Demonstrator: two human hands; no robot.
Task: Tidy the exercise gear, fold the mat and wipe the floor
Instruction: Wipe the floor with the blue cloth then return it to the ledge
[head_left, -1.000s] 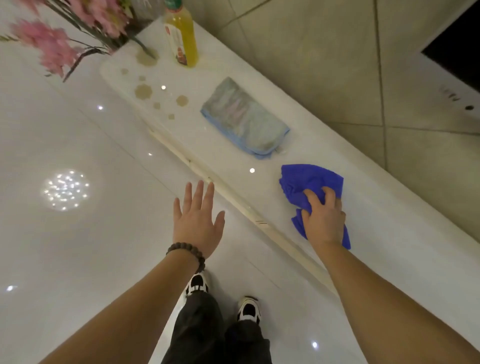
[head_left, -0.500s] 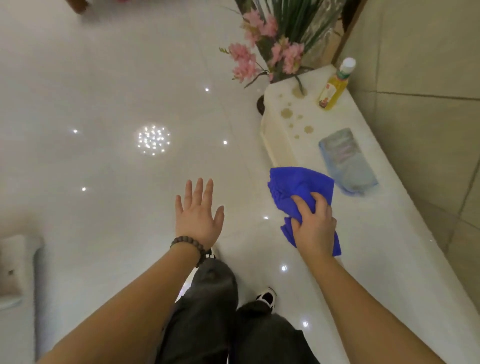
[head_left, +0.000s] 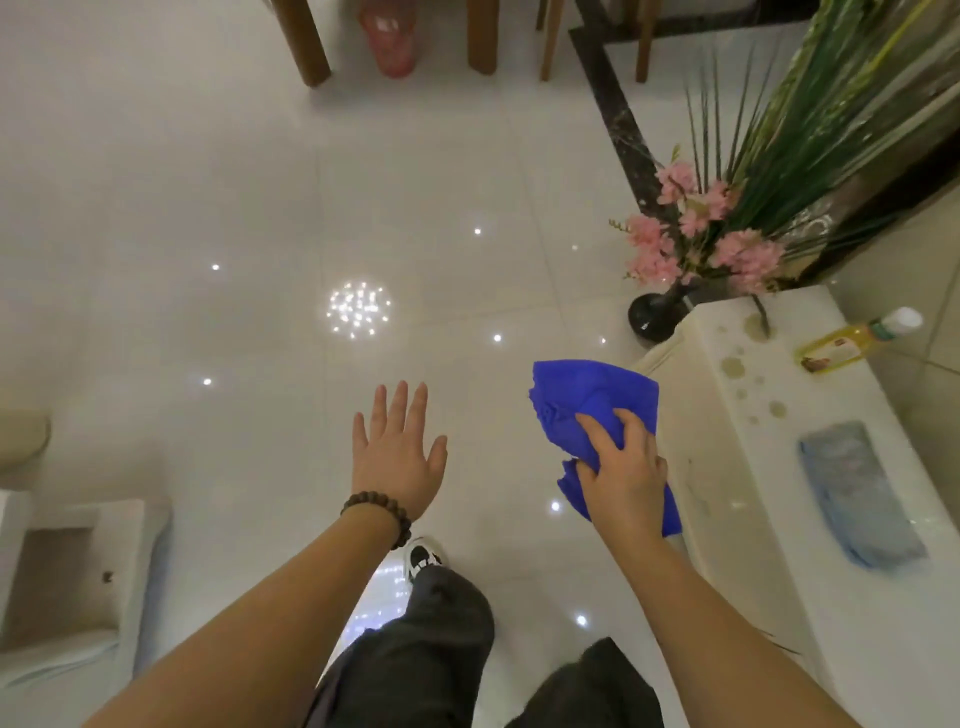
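Right hand (head_left: 626, 478) is clenched around a crumpled bright blue microfibre cloth (head_left: 592, 410), fingers curled into the fabric, most of the cloth bunched above and below the fist. Cloth is held in the air over the glossy white tiled floor (head_left: 260, 234), just beside the front edge of the long white marble ledge (head_left: 779, 519) on the right. Left hand (head_left: 397, 457) is empty, palm down, fingers spread flat, hanging over the floor; dark wooden bead bracelet (head_left: 376, 514) on that wrist. On the ledge: folded pale blue-grey cloth (head_left: 857, 499) lying flat, a yellow plastic bottle with a white cap (head_left: 852, 340) on its side near the far end, brownish spill spots (head_left: 748, 384) between them. Black vase of pink flowers and green stalks (head_left: 717, 234) stands on the floor at the ledge's far end. Dark trousers and one black-and-white shoe (head_left: 423, 558) below the arms.
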